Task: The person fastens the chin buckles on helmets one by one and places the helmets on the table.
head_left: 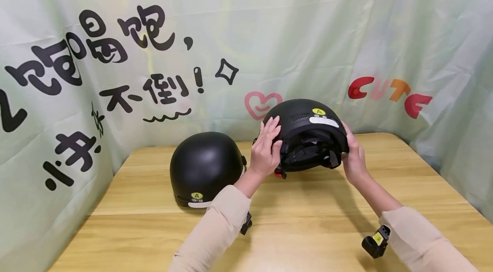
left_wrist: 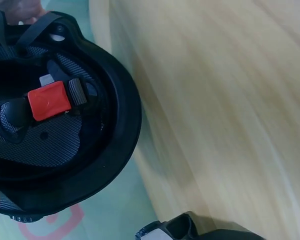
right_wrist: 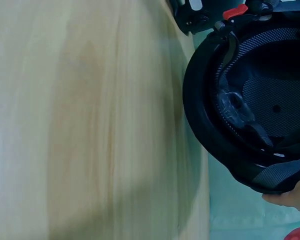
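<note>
Raised over the back of the table, a matte black helmet (head_left: 304, 111) tilts so its padded inside and black straps face me. It bears a yellow "A" sticker and a white label. My left hand (head_left: 265, 150) holds its left side, fingers along the shell and thumb by the rim. On the opposite side, my right hand (head_left: 354, 158) grips the rim, with some fingers hidden behind the shell. A red buckle (left_wrist: 49, 101) shows inside the helmet in the left wrist view. Left of my left hand, a second black helmet (head_left: 206, 165) sits dome up on the table.
The wooden table (head_left: 292, 229) has a rounded far corner at the right. A pale printed curtain (head_left: 308, 41) hangs behind it and along both sides. Small black wrist devices (head_left: 375, 244) hang under the beige sleeves (head_left: 417, 233), low over the tabletop.
</note>
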Demonstrator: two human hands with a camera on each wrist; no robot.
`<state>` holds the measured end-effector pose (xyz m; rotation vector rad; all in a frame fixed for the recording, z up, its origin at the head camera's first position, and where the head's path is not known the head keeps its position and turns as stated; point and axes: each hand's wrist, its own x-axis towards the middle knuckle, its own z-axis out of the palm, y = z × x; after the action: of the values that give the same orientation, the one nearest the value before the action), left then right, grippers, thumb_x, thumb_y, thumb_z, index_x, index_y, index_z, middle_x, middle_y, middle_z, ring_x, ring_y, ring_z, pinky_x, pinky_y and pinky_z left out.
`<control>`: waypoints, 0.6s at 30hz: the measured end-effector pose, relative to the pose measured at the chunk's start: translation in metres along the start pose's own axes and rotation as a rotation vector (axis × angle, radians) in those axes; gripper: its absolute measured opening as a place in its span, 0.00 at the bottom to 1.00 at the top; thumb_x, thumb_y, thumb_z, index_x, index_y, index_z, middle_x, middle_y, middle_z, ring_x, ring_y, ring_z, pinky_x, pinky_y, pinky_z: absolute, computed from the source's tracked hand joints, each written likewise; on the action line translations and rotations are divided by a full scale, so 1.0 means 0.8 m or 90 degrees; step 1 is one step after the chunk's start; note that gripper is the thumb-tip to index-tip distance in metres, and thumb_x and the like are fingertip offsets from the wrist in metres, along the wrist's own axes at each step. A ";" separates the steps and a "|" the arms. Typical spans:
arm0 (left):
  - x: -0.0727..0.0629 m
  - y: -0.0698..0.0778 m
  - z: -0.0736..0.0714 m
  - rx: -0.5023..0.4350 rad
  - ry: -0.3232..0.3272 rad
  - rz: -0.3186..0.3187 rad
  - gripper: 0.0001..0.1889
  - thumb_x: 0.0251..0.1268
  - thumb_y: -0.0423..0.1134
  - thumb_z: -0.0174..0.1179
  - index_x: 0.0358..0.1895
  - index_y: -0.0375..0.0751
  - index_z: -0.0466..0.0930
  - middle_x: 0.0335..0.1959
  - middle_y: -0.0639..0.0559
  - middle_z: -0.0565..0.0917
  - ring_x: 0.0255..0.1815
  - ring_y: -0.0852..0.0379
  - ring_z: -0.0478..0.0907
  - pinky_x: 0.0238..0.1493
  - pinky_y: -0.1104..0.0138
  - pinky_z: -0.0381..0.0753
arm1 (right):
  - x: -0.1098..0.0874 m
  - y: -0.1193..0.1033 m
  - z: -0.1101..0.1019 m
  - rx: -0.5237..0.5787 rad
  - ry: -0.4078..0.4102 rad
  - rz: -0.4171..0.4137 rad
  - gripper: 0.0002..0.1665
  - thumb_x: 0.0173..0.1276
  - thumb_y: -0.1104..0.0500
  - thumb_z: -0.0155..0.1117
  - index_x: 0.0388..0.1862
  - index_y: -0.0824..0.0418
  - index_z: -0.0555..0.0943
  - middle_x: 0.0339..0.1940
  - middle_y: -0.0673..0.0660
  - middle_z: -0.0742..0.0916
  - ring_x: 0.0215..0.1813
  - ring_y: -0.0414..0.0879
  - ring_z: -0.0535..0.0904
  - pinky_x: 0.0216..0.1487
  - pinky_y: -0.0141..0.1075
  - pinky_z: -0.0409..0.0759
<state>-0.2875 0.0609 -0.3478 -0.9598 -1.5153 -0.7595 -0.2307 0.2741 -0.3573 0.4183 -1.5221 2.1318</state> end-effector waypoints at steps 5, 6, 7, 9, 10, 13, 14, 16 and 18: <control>-0.010 0.014 -0.011 -0.057 -0.016 -0.095 0.25 0.74 0.49 0.36 0.52 0.27 0.71 0.57 0.33 0.75 0.58 0.43 0.75 0.60 0.51 0.72 | -0.009 -0.001 -0.007 -0.056 -0.059 -0.002 0.24 0.75 0.49 0.37 0.67 0.45 0.67 0.60 0.36 0.74 0.55 0.29 0.71 0.49 0.21 0.71; -0.010 0.018 -0.014 -0.076 -0.018 -0.136 0.26 0.74 0.49 0.37 0.53 0.26 0.70 0.59 0.32 0.73 0.58 0.43 0.75 0.60 0.53 0.72 | -0.011 -0.001 -0.008 -0.064 -0.067 -0.002 0.25 0.75 0.48 0.37 0.68 0.45 0.65 0.61 0.36 0.73 0.55 0.29 0.71 0.49 0.20 0.72; -0.008 0.022 -0.016 -0.089 -0.022 -0.184 0.27 0.73 0.50 0.38 0.55 0.26 0.69 0.61 0.33 0.71 0.58 0.44 0.75 0.60 0.54 0.72 | -0.012 -0.002 -0.008 -0.073 -0.072 -0.002 0.25 0.75 0.48 0.36 0.69 0.46 0.64 0.61 0.36 0.73 0.54 0.29 0.71 0.48 0.20 0.72; -0.002 0.032 -0.020 -0.104 -0.041 -0.296 0.29 0.71 0.51 0.43 0.60 0.26 0.66 0.66 0.35 0.66 0.60 0.46 0.74 0.61 0.55 0.72 | -0.014 -0.002 -0.007 -0.087 -0.076 0.003 0.26 0.75 0.47 0.37 0.71 0.46 0.62 0.62 0.36 0.72 0.54 0.29 0.71 0.47 0.20 0.73; 0.003 0.037 -0.023 -0.102 -0.057 -0.356 0.30 0.70 0.52 0.45 0.62 0.27 0.65 0.68 0.37 0.64 0.62 0.46 0.72 0.61 0.55 0.71 | -0.014 -0.003 -0.007 -0.101 -0.076 0.005 0.27 0.75 0.47 0.37 0.71 0.47 0.60 0.63 0.35 0.71 0.54 0.29 0.71 0.47 0.19 0.72; 0.019 0.048 -0.029 -0.077 -0.125 -0.510 0.31 0.67 0.54 0.49 0.64 0.34 0.66 0.71 0.43 0.61 0.69 0.43 0.62 0.67 0.49 0.63 | -0.017 -0.003 -0.005 -0.146 -0.066 0.014 0.29 0.75 0.47 0.37 0.73 0.50 0.57 0.65 0.36 0.68 0.53 0.29 0.71 0.46 0.19 0.73; 0.024 0.050 -0.031 -0.069 -0.148 -0.550 0.31 0.66 0.55 0.50 0.64 0.36 0.66 0.71 0.44 0.61 0.71 0.42 0.59 0.68 0.47 0.58 | -0.018 -0.003 -0.004 -0.157 -0.063 0.016 0.29 0.75 0.47 0.37 0.73 0.50 0.56 0.65 0.36 0.68 0.53 0.29 0.70 0.46 0.19 0.73; 0.031 0.053 -0.034 -0.067 -0.178 -0.614 0.31 0.64 0.58 0.50 0.63 0.40 0.67 0.69 0.46 0.65 0.73 0.41 0.54 0.69 0.44 0.55 | -0.020 -0.003 -0.004 -0.179 -0.057 0.012 0.30 0.75 0.48 0.37 0.74 0.52 0.55 0.66 0.37 0.66 0.54 0.29 0.70 0.47 0.18 0.72; 0.036 0.054 -0.038 -0.084 -0.191 -0.662 0.30 0.63 0.59 0.51 0.62 0.43 0.66 0.67 0.46 0.68 0.73 0.43 0.55 0.69 0.45 0.56 | -0.022 -0.003 -0.003 -0.178 -0.058 0.004 0.31 0.75 0.48 0.37 0.74 0.54 0.54 0.67 0.38 0.66 0.55 0.28 0.69 0.49 0.17 0.71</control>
<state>-0.2361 0.0592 -0.3162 -0.3117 -2.2638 -1.4956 -0.2146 0.2737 -0.3652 0.4157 -1.8424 1.8882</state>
